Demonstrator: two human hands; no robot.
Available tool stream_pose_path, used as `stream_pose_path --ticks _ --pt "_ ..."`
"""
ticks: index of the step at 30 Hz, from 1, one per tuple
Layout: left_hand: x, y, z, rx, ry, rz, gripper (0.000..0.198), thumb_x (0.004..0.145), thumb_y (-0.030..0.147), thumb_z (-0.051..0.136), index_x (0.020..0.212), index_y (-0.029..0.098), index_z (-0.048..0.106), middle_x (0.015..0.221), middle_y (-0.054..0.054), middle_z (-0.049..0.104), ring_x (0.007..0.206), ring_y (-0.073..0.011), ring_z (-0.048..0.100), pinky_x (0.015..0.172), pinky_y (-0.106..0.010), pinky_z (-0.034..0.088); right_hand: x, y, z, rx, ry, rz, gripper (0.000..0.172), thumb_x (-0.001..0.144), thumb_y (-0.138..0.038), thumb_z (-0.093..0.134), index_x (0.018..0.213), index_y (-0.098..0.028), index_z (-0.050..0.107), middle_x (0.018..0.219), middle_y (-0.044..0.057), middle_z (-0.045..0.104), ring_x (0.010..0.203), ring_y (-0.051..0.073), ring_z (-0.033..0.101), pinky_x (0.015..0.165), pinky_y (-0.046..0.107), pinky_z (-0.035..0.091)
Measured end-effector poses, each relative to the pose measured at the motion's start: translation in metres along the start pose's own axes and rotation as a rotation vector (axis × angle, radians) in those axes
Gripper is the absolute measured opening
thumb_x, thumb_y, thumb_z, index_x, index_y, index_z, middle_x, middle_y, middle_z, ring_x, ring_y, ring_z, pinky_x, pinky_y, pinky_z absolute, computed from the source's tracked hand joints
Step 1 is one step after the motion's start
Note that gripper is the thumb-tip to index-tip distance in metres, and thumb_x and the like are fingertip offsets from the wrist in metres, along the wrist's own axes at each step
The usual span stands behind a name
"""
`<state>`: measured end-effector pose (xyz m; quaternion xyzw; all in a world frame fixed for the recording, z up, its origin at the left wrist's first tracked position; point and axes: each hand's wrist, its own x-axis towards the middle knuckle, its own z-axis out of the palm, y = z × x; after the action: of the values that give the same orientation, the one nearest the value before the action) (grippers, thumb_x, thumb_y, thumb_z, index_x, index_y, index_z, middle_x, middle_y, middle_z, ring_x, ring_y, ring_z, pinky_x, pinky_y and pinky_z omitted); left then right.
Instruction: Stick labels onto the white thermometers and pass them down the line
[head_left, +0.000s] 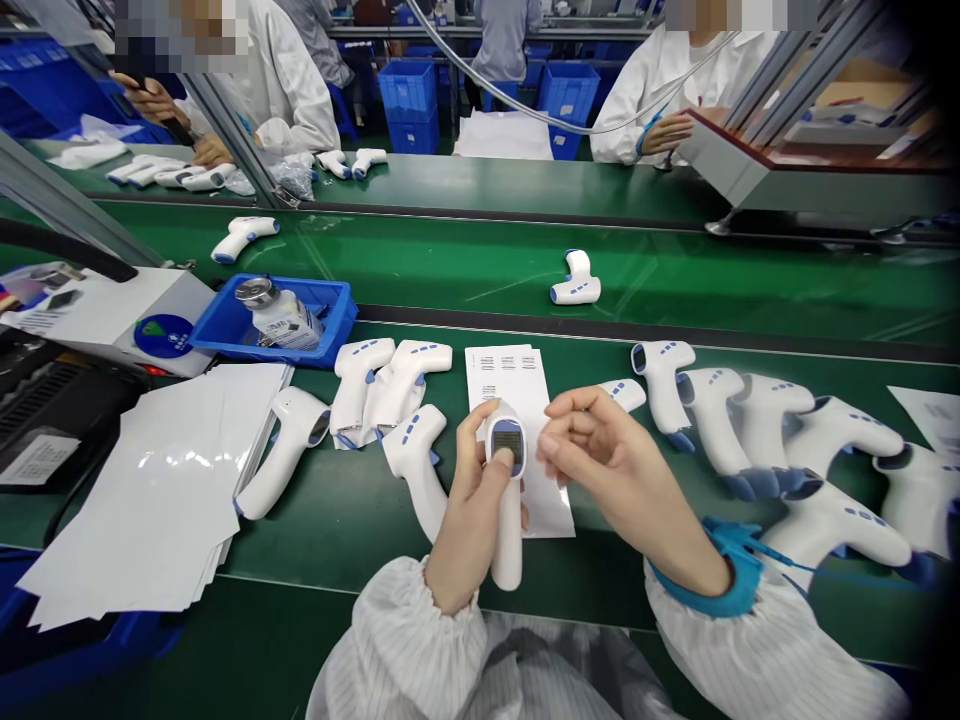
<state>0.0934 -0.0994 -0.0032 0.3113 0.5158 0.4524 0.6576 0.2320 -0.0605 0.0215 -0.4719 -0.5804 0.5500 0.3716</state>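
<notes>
A white infrared thermometer is upright in my left hand, its small grey screen facing me. My left thumb lies at the lower edge of that screen, and the fingers wrap round the body. To the right of it, my right hand hovers with bent fingers, thumb and fingertips drawn together. Whether something small is between them I cannot make out. Below both hands lies a white sheet of printed labels. A blue wrist strap circles my right wrist.
Several thermometers lie left and right of my hands. A paper stack and a blue tray with a bottle stand left. Beyond, a green conveyor belt carries thermometers. Two co-workers in white sleeves sit opposite.
</notes>
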Motion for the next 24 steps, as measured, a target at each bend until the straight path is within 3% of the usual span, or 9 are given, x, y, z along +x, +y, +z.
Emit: stream_pose_path --ticks 4,7,10,12,15,17,19,21,24 --pt "-0.003 0.005 0.0 0.003 -0.078 0.044 0.061 0.084 0.023 0.054 0.139 0.039 0.032 0.108 -0.004 0.054 0.062 -0.0115 0.052 0.059 -0.028 0.051 0.01 0.007 0.005 -0.264 0.041 -0.252 0.028 0.077 -0.025 0.071 0.1 -0.025 0.055 0.108 0.005 0.059 0.104 0.021 0.057 0.089 0.037 0.048" --pt "-0.007 0.004 0.003 0.066 -0.043 0.081 0.064 0.083 0.017 0.053 0.139 0.043 0.034 0.126 -0.003 0.051 0.059 -0.0101 0.051 0.057 -0.028 0.051 0.019 0.01 0.007 -0.264 0.07 -0.345 0.006 0.086 -0.024 0.063 0.089 -0.024 0.058 0.094 0.003 0.062 0.094 0.02 0.059 0.084 0.036 0.048" --pt "-0.007 0.001 0.006 -0.001 -0.037 0.038 0.068 0.083 0.018 0.057 0.141 0.042 0.032 0.118 -0.003 0.057 0.055 -0.0097 0.051 0.052 -0.027 0.05 0.021 0.013 0.008 -0.17 0.162 -0.343 0.01 0.092 -0.027 0.056 0.082 -0.024 0.057 0.088 0.003 0.062 0.088 0.019 0.06 0.08 0.034 0.049" --pt "-0.002 -0.002 0.007 -0.092 0.033 0.072 0.07 0.083 0.019 0.059 0.143 0.041 0.029 0.114 -0.002 0.06 0.074 -0.0147 0.062 0.068 -0.029 0.055 0.015 0.016 0.01 -0.075 0.209 -0.239 0.013 0.094 -0.033 0.05 0.087 -0.024 0.055 0.09 0.003 0.061 0.089 0.018 0.059 0.079 0.032 0.05" --pt "0.01 -0.004 0.009 -0.231 0.133 0.157 0.065 0.091 0.026 0.05 0.147 0.042 0.02 0.13 -0.001 0.056 0.12 -0.0198 0.055 0.104 -0.036 0.043 0.003 0.023 0.012 -0.02 -0.054 -0.003 0.015 0.092 -0.037 0.054 0.099 -0.024 0.051 0.096 0.002 0.062 0.089 0.018 0.061 0.074 0.029 0.052" --pt "0.017 -0.004 0.01 -0.239 0.06 0.149 0.062 0.095 0.033 0.044 0.149 0.041 0.014 0.144 -0.001 0.046 0.134 -0.0208 0.043 0.112 -0.04 0.033 0.005 0.029 0.007 -0.089 -0.263 0.082 0.02 0.088 -0.036 0.058 0.102 -0.023 0.051 0.096 0.003 0.063 0.087 0.018 0.062 0.072 0.029 0.052" --pt "0.021 -0.004 0.008 -0.143 -0.043 0.09 0.064 0.095 0.04 0.046 0.15 0.041 0.013 0.155 -0.001 0.033 0.143 -0.0217 0.029 0.116 -0.042 0.025 0.027 0.036 -0.009 -0.261 -0.229 0.108 0.019 0.09 -0.035 0.054 0.101 -0.021 0.051 0.091 0.002 0.064 0.08 0.018 0.063 0.069 0.029 0.052" --pt "0.022 -0.008 0.006 -0.005 -0.129 0.01 0.063 0.093 0.044 0.049 0.149 0.04 0.019 0.158 -0.001 0.026 0.146 -0.0236 0.018 0.117 -0.047 0.019 0.07 0.041 -0.038 -0.553 -0.021 0.166 0.021 0.091 -0.034 0.05 0.104 -0.017 0.049 0.082 0.002 0.063 0.071 0.017 0.062 0.064 0.029 0.052" --pt "0.024 -0.02 0.001 0.148 -0.165 -0.07 0.047 0.093 0.041 0.048 0.138 0.033 0.043 0.153 -0.005 0.034 0.144 -0.029 0.023 0.116 -0.051 0.019 0.151 0.038 -0.091 -0.894 0.226 0.261 0.032 0.091 -0.028 0.05 0.116 -0.008 0.047 0.091 0.013 0.066 0.079 0.024 0.064 0.069 0.036 0.051"
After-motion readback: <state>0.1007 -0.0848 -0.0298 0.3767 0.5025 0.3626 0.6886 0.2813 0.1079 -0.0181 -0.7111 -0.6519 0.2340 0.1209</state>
